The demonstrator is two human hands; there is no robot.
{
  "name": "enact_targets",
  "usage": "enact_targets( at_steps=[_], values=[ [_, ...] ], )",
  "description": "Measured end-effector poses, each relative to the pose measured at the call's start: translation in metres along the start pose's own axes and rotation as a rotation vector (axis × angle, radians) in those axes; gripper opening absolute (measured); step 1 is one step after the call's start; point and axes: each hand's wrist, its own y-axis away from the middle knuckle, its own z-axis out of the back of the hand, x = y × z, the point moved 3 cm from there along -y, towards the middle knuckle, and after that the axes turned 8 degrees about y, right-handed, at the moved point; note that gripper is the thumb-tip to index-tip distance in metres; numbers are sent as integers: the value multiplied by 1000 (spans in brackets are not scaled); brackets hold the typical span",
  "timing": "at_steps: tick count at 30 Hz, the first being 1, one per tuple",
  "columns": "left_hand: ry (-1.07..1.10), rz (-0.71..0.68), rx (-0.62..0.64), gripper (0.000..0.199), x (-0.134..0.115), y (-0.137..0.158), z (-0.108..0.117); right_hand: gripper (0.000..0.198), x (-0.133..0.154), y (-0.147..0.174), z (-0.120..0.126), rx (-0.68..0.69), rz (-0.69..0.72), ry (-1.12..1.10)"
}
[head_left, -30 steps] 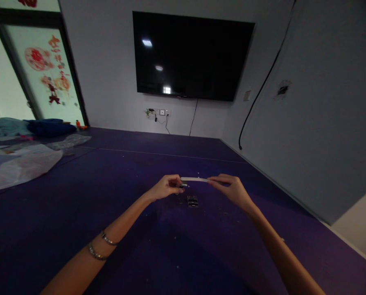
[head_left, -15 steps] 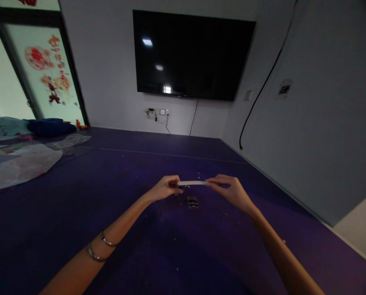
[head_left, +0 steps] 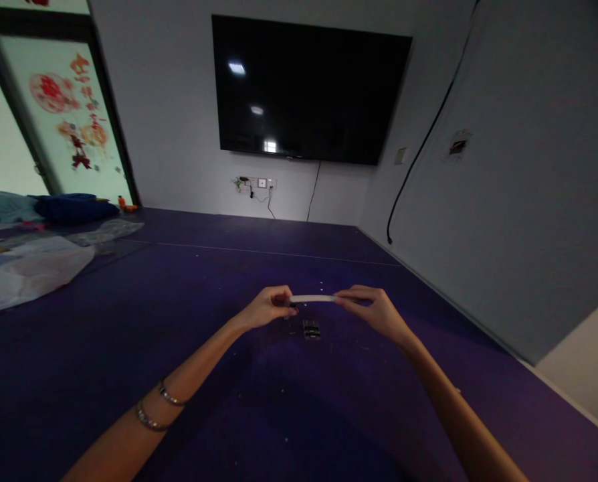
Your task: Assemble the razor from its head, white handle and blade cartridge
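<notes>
Over the purple surface [head_left: 178, 375], I pinch a pale strip [head_left: 312, 298] between my left hand [head_left: 269, 308] and right hand [head_left: 372, 309].

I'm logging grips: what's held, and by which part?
A pale strip: left hand pinches its left end, right hand its right end. The left also seems to hold something dark.

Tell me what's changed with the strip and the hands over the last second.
The strip has dipped slightly in the picture and now hides most of the small piece at the left hand's fingers. The whole view has also shifted slightly left. Nothing was let go: left hand and right hand still hold the strip's ends. The black part stayed put.
</notes>
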Motion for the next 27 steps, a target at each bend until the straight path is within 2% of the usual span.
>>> enact_targets(
  at_steps=[4, 9, 14, 19, 27],
  values=[
    [-10, -20, -11, 20, 0, 0, 0, 25, -2, 0, 2, -25, -29, 1],
    [-18, 11, -5, 18, -1, 0, -1, 25, -1, 1, 1, 16, -10, -4],
    [-16, -12, 5, 19, -1, 0, -2, 25, -6, 1, 4, -26, -35, 16],
    [-14, -13, 10, 20, 1, 0, -3, 25, 0, 0, 4, 19, 13, -10],
    [-4, -21, -14, 22, -7, 2, -6, 26, -6, 1, 5, -1, -27, -24]
  ],
)
